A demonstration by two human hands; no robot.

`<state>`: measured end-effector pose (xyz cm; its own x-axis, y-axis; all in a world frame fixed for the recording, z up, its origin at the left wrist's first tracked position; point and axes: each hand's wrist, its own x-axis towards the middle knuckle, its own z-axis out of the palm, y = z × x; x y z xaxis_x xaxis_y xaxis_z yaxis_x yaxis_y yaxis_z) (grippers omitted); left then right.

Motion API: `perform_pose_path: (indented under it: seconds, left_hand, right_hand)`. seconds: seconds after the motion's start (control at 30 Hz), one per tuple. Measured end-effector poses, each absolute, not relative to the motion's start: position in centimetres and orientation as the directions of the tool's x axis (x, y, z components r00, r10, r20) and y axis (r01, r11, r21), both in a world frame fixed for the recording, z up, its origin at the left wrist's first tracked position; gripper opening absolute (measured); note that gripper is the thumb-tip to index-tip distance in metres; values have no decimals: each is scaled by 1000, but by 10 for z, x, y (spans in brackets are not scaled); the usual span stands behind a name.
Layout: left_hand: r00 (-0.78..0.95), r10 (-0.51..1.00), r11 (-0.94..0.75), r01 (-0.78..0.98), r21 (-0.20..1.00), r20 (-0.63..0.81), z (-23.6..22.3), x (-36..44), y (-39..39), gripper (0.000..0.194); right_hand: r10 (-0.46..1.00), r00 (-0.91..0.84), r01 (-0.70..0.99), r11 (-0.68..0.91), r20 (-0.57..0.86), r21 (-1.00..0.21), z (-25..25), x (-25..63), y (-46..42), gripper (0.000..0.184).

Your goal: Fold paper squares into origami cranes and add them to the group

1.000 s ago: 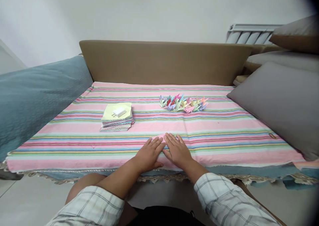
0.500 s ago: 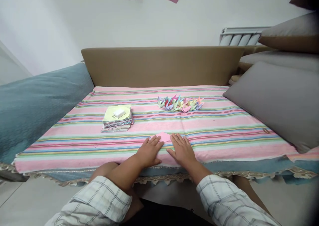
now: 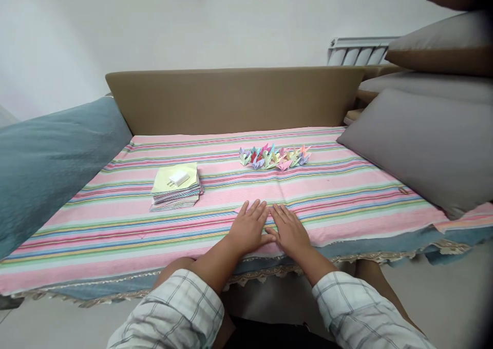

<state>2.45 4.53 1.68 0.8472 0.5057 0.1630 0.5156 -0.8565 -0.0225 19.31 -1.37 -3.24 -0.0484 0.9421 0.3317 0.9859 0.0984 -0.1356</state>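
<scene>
My left hand (image 3: 250, 228) lies flat with its fingers stretched out, covering most of a piece of pink paper (image 3: 238, 210). Only a small corner of that paper shows at the left of the fingertips. My right hand (image 3: 291, 232) is also flat and open, close beside the left, palm down near the front edge of the striped cloth (image 3: 173, 246). The two thumbs come together between the hands. Farther back on the cloth stands a cluster of colourful folded paper cranes (image 3: 273, 157).
To the left is a stack of square paper sheets (image 3: 175, 197) with a white charger plug (image 3: 178, 178) on top. A brown backrest (image 3: 234, 102) runs along the back. Grey cushions (image 3: 416, 143) are piled at the right, and a blue-covered armrest (image 3: 61, 159) bounds the left.
My left hand has slid right across the pink paper, hiding more of it, and now sits closer to my right hand. The view has shifted slightly.
</scene>
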Motion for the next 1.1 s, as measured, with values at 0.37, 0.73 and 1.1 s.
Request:
perform_pose_path:
  seconds: [0.37,0.73,1.1]
  left_hand:
    - [829,549,-834,536,131,102,6,29,51,86]
    - [829,554,-829,539,152,84,5,17,49,87]
    - [824,565,-824,561,79,41,11,-22,58,86]
  right_hand:
    - [878,-134,922,280,459,-268,-20,167,-2,58]
    - [890,-197,949,278,411,-148,-31,171,0,72]
    - [926,-190,974,220,326,-56,-28,167,-2,68]
